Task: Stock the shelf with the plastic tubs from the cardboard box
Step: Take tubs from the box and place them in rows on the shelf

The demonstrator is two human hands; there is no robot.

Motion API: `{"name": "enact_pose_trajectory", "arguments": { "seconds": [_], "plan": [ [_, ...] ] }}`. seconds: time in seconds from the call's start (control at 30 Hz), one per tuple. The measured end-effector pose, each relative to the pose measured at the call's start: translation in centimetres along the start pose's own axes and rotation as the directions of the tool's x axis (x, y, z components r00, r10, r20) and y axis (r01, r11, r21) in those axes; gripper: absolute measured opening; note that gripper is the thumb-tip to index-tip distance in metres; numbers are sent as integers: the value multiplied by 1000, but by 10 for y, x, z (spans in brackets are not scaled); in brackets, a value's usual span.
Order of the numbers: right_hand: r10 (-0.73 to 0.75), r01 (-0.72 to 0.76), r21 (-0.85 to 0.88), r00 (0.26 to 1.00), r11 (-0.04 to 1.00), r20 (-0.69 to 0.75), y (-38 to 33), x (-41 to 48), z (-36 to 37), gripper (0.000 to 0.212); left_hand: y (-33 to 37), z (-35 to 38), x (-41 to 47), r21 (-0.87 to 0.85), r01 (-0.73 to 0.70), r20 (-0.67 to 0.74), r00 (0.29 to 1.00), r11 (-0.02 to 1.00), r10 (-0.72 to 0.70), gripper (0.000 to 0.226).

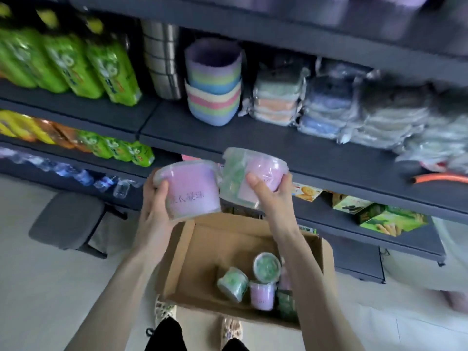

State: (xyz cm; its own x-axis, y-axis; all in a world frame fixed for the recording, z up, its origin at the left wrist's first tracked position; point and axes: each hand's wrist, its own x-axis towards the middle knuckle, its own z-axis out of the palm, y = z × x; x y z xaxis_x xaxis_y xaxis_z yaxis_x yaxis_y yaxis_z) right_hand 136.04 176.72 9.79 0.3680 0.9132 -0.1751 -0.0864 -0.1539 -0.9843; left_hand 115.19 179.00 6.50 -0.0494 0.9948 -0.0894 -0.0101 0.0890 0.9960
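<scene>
Head view: two plastic tubs are held in the air above the cardboard box (202,249), just in front of the front edge of the dark shelf (253,138). The pink tub (190,191) is gripped by the left hand (154,206), thumb across its near side and fingers wrapped behind it. The green-and-pink tub (253,176) is tilted and grasped by the right hand (268,196), thumb pressed on its near side. The two tubs are side by side; blur hides whether they touch.

Below them the box stands open on the floor, with more tubs gathered toward its right end: a green tub (232,283) lying on its side, a green-topped tub (266,266) upright, and a small pink tub (262,293) upright.

Toward the back of the shelf stands a stack of pastel bowls (214,82), with wrapped packs (276,100) to its right. Green bottles (76,62) fill the neighbouring shelf on the left. An orange hose (440,178) lies near the shelf's front edge at far right.
</scene>
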Motion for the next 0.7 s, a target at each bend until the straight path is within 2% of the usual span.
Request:
{"name": "enact_pose_trajectory", "arguments": {
  "seconds": [0.07,0.13,0.2,0.37,0.5,0.7],
  "plan": [
    [-46,46,0,999,999,20,-28,5,24,77,27,-11,22,-108,-14,29,999,994,17,36],
    [-108,108,10,994,994,19,-51,11,50,76,57,-26,45,-240,-2,79,997,971,21,67],
    [-164,164,26,986,986,4,-71,18,75,72,83,-45,69,-248,-33,125,990,968,66,86],
    [-299,301,71,954,951,-26,-123,33,134,72,146,-86,136,-141,-219,188,952,966,243,86],
    [-412,423,106,905,900,-110,-168,55,160,94,198,-90,181,-116,-389,183,896,914,404,93],
    [-538,542,-46,815,839,-216,-214,93,171,93,251,-65,231,-95,-506,221,829,857,514,104]
  ]
}}
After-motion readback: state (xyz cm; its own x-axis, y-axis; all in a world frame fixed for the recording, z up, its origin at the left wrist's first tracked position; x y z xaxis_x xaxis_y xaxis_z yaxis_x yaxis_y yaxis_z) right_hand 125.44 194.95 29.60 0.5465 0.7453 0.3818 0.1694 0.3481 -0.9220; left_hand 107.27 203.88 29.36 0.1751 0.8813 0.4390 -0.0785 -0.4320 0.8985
